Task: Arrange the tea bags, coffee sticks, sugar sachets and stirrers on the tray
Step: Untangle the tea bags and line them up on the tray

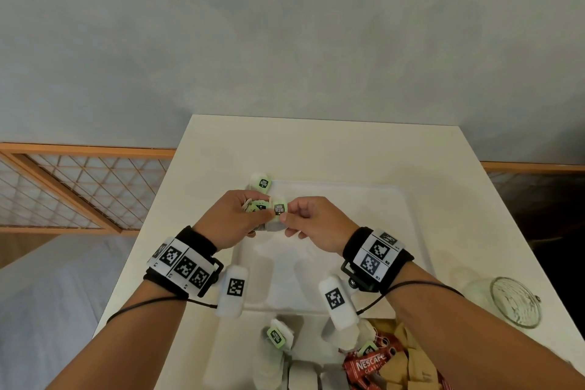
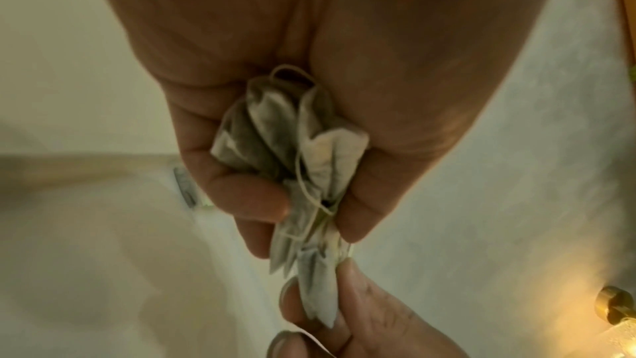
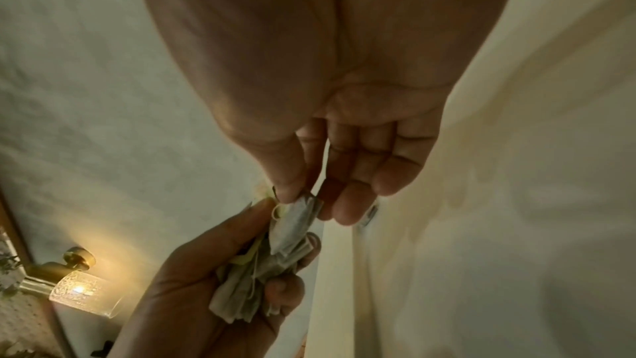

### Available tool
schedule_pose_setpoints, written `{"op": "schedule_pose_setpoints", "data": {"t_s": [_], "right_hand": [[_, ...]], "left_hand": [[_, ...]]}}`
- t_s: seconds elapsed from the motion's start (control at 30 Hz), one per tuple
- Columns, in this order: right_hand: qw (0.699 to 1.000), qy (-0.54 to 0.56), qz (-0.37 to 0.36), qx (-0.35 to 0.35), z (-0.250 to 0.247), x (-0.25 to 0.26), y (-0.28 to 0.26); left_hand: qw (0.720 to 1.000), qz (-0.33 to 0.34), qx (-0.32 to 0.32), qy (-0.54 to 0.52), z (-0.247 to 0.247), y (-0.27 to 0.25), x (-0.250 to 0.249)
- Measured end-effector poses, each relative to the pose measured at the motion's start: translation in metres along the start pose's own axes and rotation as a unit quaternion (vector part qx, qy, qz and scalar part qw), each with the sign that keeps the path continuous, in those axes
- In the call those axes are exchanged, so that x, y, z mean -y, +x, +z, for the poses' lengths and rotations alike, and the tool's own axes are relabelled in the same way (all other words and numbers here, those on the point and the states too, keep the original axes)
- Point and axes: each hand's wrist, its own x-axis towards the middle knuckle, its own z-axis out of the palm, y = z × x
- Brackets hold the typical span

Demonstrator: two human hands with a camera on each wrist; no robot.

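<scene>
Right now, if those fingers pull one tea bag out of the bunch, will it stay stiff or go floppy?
Probably floppy: the tea bags look crumpled in the left hand. Their strings loop together, so others might drag along as the right hand pinches one.

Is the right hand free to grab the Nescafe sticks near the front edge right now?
Probably not yet: the right hand is pinching a tea bag from the left hand's bunch. The Nescafe sticks lie uncovered beneath its forearm.

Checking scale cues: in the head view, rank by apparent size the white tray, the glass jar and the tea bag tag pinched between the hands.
1. White tray
2. Glass jar, though it sits nearer the camera
3. Tea bag tag
</scene>
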Motion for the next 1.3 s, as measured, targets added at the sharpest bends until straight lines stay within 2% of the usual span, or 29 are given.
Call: {"op": "schedule_pose_setpoints", "data": {"t_s": [0.1, 0.3, 0.47, 0.63, 0.9, 1.13, 1.3], "right_hand": [[1.000, -0.006, 0.012, -0.006, -0.003, -0.003, 0.007], [0.995, -0.014, 0.033, -0.091, -0.020, -0.003, 0.041], [0.987, -0.051, 0.088, -0.128, -0.021, -0.008, 0.076], [0.977, -0.097, 0.114, -0.152, -0.011, -0.011, 0.095], [0.960, -0.189, 0.103, -0.181, -0.002, -0.011, 0.114], [0.970, -0.153, 0.072, -0.174, 0.003, -0.006, 0.106], [0.995, -0.075, -0.020, -0.057, 0.002, 0.009, 0.071]], "left_hand": [[1.000, -0.013, 0.004, 0.001, 0.000, 0.004, 0.005], [0.995, -0.077, -0.053, -0.028, -0.011, 0.025, 0.015], [0.993, -0.106, -0.060, 0.001, -0.017, 0.044, 0.022], [0.990, -0.103, -0.073, 0.057, -0.016, 0.059, 0.024], [0.990, -0.100, -0.077, 0.060, -0.020, 0.065, 0.025], [0.992, -0.095, -0.072, 0.026, -0.020, 0.057, 0.023], [0.995, -0.081, -0.028, -0.045, -0.017, 0.047, 0.015]]}}
